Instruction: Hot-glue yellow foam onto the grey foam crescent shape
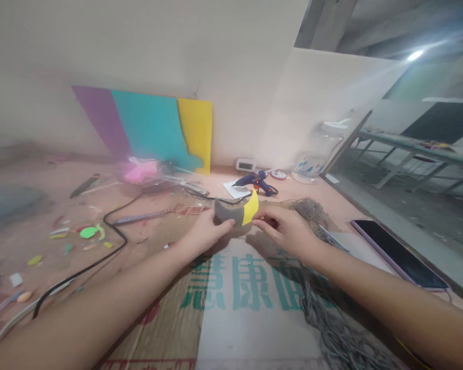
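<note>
A crescent-shaped piece (250, 209) is held up over the cardboard. Its right end is bare yellow, and the rest is covered in grey, seemingly wound yarn. My left hand (212, 228) grips the grey end, thumb in front. My right hand (283, 228) is closed in a pinch at the lower edge of the yellow end; what lies between its fingertips is too small to make out. Grey yarn (320, 308) trails in a loose bundle below my right forearm, and more of it is heaped (308, 209) behind my right hand.
A blue glue gun (252, 180) rests behind the crescent, near a small white clock (245, 164). Its black cord (110, 226) curves leftward among colourful scraps (88, 233). Printed cardboard (170, 288) lies beneath my hands. A phone (397, 252) lies right; a clear jar (318, 151) stands behind.
</note>
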Action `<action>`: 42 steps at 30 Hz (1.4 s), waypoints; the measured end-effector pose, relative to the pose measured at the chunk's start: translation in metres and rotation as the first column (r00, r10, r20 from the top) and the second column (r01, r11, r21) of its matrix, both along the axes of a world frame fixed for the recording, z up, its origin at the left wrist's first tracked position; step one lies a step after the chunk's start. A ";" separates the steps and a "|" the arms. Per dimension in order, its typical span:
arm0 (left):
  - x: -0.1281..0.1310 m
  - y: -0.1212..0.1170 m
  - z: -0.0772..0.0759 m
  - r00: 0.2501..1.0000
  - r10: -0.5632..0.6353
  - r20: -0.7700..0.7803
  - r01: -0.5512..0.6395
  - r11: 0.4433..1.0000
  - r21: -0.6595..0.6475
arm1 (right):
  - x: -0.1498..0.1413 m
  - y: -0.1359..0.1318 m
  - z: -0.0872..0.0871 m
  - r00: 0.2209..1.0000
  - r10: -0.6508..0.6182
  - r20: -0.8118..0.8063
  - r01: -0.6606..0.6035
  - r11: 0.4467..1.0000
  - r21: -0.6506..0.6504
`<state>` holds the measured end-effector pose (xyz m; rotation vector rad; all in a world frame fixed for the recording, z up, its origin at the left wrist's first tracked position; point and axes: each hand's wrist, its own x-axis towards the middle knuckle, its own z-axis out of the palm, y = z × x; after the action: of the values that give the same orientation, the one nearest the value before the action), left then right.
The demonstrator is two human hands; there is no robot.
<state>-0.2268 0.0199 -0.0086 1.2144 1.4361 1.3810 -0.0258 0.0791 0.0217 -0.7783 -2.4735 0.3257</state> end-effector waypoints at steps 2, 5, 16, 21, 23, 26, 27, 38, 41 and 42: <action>0.000 0.000 -0.001 0.997 -0.023 -0.079 0.024 1.000 0.015 | 0.002 0.003 0.001 1.000 -0.013 -0.017 0.013 1.000 0.013; -0.001 0.002 -0.003 0.991 -0.052 -0.125 0.056 0.998 0.024 | 0.006 0.008 0.001 1.000 -0.020 -0.022 0.021 0.999 0.045; -0.002 0.004 -0.011 0.990 -0.109 -0.087 0.114 0.992 0.048 | 0.008 0.010 0.001 0.998 -0.062 0.003 0.062 0.997 0.049; -0.001 0.002 -0.012 0.988 -0.146 -0.058 0.150 0.986 0.074 | 0.009 0.015 0.001 0.998 -0.054 0.027 0.054 0.998 0.010; -0.001 0.001 -0.010 0.982 -0.185 -0.041 0.187 0.981 0.049 | 0.009 0.018 -0.001 0.998 -0.065 0.017 0.065 0.998 -0.005; 0.000 -0.002 -0.006 0.972 -0.235 0.012 0.235 0.972 -0.019 | 0.009 0.023 -0.002 0.998 -0.069 -0.009 0.069 0.997 -0.035; 0.000 -0.004 -0.004 0.970 -0.243 0.028 0.244 0.969 -0.040 | 0.009 0.024 -0.002 0.998 -0.063 -0.013 0.063 0.997 -0.048; -0.003 -0.008 0.000 0.947 -0.292 0.133 0.311 0.939 -0.150 | 0.006 0.019 0.002 0.999 -0.033 -0.019 0.028 0.971 -0.238; -0.006 -0.006 -0.003 0.914 -0.352 0.203 0.384 0.912 -0.144 | 0.005 0.018 0.001 0.999 -0.018 -0.027 0.008 0.949 -0.316; -0.006 -0.005 -0.004 0.903 -0.365 0.228 0.400 0.907 -0.132 | 0.005 0.017 0.001 1.000 -0.014 -0.027 0.004 0.941 -0.338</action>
<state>-0.2329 0.0146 -0.0125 1.1362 1.0818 1.0456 -0.0211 0.0965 0.0225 -0.9128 -2.4164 0.7684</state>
